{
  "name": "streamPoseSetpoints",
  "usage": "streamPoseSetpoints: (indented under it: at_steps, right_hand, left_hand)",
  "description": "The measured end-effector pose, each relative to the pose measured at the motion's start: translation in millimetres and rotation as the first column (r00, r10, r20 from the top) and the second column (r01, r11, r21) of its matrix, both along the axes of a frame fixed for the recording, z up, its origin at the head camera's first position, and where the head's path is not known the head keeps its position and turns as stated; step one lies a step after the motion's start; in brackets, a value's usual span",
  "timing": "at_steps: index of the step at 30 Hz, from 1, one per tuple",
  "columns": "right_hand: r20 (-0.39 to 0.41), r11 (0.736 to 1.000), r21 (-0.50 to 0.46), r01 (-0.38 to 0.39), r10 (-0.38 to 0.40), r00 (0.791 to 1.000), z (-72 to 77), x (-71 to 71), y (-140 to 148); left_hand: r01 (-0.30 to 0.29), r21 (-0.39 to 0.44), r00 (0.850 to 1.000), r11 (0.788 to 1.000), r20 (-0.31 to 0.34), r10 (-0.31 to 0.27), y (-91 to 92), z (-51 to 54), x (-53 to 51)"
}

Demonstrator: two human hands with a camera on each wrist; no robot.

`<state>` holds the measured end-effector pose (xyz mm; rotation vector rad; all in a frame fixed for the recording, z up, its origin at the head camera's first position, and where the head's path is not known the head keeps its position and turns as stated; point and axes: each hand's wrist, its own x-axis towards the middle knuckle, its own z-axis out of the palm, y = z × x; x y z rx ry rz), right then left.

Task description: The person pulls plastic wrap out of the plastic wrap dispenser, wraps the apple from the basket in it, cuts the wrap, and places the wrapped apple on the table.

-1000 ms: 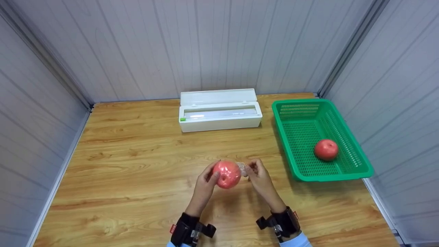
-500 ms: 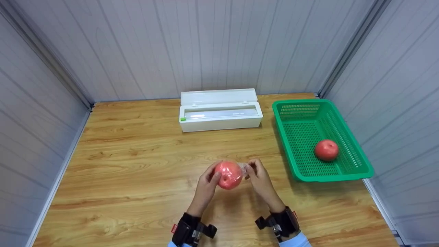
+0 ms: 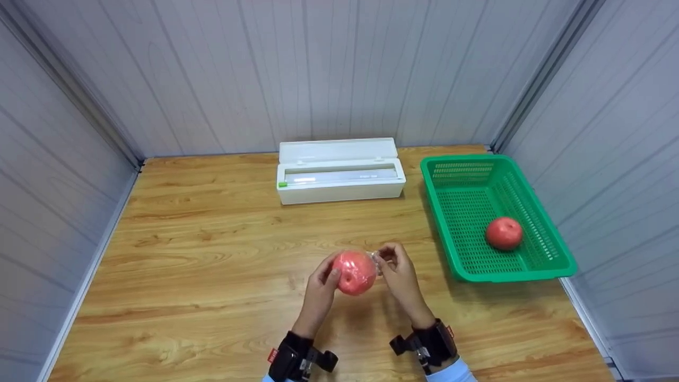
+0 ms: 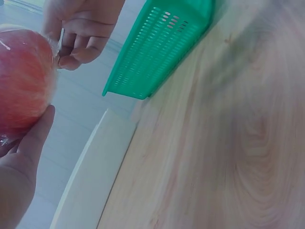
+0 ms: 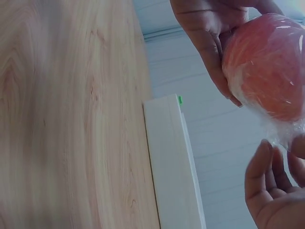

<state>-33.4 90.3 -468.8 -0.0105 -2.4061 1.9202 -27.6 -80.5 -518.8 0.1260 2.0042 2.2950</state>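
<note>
One hand, the left hand (image 3: 320, 286), is clamping its fingers (image 4: 42, 130) round a film-wrapped red fruit (image 3: 355, 272) above the bench (image 3: 212, 254), seemingly steadying it, while the right hand (image 3: 400, 277) is pinching gathered film (image 5: 282, 132) between its fingers.

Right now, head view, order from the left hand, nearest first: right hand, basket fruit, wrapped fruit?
1. Wrapped fruit: held in the left hand.
2. Right hand: right of it, pinching plastic wrap.
3. Basket fruit: far right, inside the green basket.
</note>
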Motion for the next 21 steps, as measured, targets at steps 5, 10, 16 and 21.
streamPoseSetpoints:
  at_steps: [5, 10, 16, 21]
  right_hand:
    - [-0.12, 0.997, 0.048, 0.054, -0.048, 0.992, 7.3, 5.6, -4.3]
    - [-0.127, 0.998, 0.055, -0.036, 0.043, 0.991, 5.0, 8.1, 4.7]
    - [-0.096, 0.96, 0.241, -0.144, 0.171, 0.981, -13.5, 8.4, 15.4]
    - [-0.084, 0.886, 0.427, -0.181, 0.238, 0.968, -9.8, 13.2, 22.7]
  left_hand:
    - [-0.018, 0.003, 1.0, 1.0, 0.002, 0.018, 2.4, -1.9, 1.2]
    - [-0.056, -0.017, 0.998, 0.998, -0.008, 0.056, 10.9, -1.5, 0.6]
    - [-0.071, 0.033, 0.997, 0.997, -0.022, 0.072, 26.4, 3.8, -2.4]
    - [-0.058, 0.02, 0.998, 0.998, -0.002, 0.058, 40.6, 13.6, -7.3]
